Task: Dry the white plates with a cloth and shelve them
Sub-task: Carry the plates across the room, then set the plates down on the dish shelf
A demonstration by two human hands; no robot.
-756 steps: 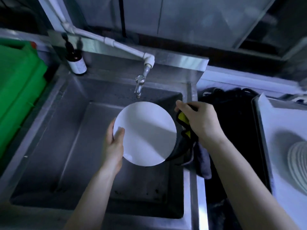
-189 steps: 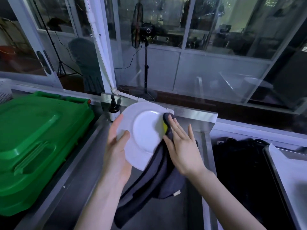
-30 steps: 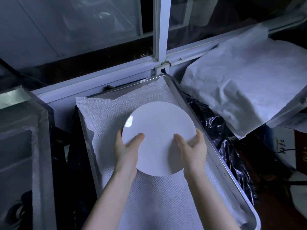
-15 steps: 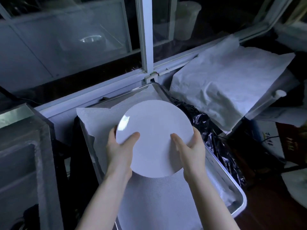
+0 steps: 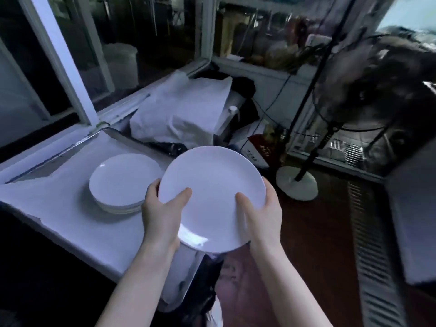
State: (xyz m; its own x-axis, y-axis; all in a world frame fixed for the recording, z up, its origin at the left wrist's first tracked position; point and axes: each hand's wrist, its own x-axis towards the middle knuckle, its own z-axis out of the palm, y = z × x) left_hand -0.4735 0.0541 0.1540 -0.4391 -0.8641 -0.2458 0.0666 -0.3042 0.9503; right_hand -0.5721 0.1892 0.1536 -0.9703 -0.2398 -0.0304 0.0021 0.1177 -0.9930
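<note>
A white plate (image 5: 212,185) is held in the air in front of me, past the right end of the tray. My left hand (image 5: 160,211) grips its left rim, thumb on top. My right hand (image 5: 262,213) grips its right rim the same way. To the left, a stack of white plates (image 5: 122,180) sits on a metal tray (image 5: 113,133) lined with white paper. No cloth is in view.
White wrapped bundles (image 5: 186,114) lie behind the tray by the window frame. A standing fan with a round white base (image 5: 297,182) is on the dark floor to the right. A grey surface (image 5: 412,220) juts in at the right edge.
My view has swung right and the plate has moved right with both hands, from over the tray to beyond its right end. The stack of plates has come into view.
</note>
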